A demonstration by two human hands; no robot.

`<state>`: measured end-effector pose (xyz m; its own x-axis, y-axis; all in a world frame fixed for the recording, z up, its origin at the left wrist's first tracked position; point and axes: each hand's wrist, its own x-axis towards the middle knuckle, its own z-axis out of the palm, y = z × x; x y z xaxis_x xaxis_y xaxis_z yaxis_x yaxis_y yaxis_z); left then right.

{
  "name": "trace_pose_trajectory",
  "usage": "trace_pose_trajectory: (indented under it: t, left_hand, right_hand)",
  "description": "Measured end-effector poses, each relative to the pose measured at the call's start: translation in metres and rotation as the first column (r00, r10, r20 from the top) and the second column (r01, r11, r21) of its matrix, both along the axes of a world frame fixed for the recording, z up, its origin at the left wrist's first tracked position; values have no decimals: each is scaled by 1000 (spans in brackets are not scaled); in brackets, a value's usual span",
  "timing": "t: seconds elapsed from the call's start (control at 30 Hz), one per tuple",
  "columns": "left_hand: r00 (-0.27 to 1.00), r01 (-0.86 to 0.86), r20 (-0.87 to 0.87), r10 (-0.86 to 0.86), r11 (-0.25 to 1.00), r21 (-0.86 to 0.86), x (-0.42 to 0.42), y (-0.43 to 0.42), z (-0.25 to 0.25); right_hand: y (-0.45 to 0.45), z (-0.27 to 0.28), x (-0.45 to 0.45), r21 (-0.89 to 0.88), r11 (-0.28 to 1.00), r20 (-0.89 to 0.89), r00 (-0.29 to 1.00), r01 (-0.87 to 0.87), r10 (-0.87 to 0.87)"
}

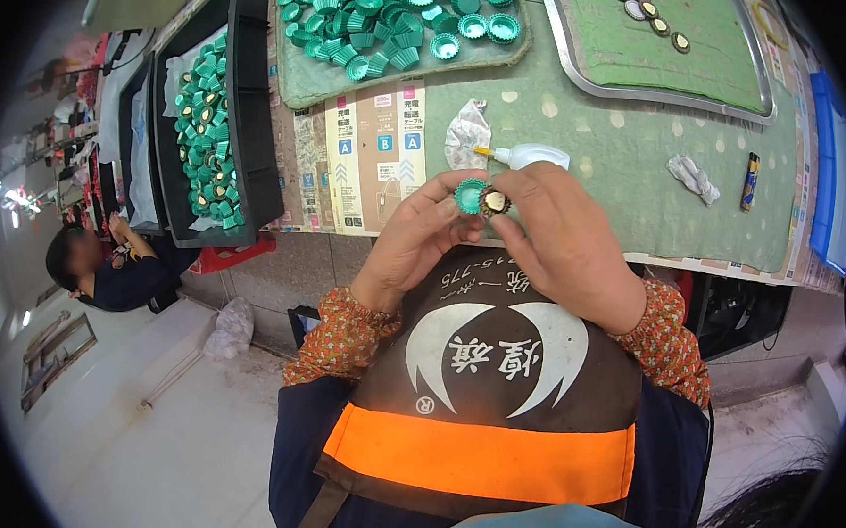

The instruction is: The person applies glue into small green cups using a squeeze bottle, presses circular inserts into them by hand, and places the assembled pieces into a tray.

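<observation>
Between the fingertips of my left hand is a green fluted cup, its hollow side facing up. My right hand pinches a small dark brown fluted piece with a cream centre. The two pieces are side by side and look to be touching. Just beyond my right hand a white squeeze bottle with a yellow tip lies on its side, the tip over a crumpled white cloth.
A tray of green cups stands at the back; a metal-rimmed tray with brown pieces is back right. A black bin of green cups stands left. A marker and crumpled tissue lie right. Another person sits far left.
</observation>
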<state>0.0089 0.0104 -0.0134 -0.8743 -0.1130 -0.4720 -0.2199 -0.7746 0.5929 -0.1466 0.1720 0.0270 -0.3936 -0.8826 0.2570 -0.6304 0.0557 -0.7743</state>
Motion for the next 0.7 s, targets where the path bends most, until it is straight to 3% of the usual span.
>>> trace_pose_trajectory:
  t: [0.1,0.27,0.7]
  left_hand:
    - [1000,0,5,0,1000,-4,-1,3,2]
    - [1000,22,14,-21,1000,-21,0,4,1]
    - [998,53,37,-51,997,-62,2,3,-1]
  right_hand:
    - [-2,-1,7,79,996,-3,999,-42,43]
    - [-3,-4,8,66,997,-86,995,-49,55]
    - [-1,-4,8,47,998,-66,997,-42,45]
